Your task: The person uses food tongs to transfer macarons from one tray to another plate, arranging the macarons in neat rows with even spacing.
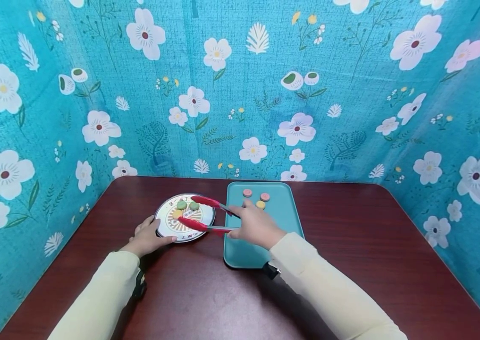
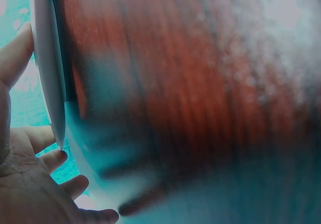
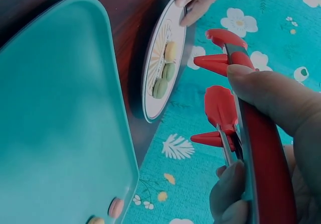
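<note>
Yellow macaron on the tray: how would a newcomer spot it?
On the dark table, right of the plate, lies the teal tray. Near its far end, the yellow macaron sits in front of two pink macarons, set apart by its colour.

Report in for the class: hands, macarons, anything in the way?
Left hand touching plate. Right hand gripping spread, empty tongs. Three macarons on plate. Nothing visibly blocking tongs.
</note>
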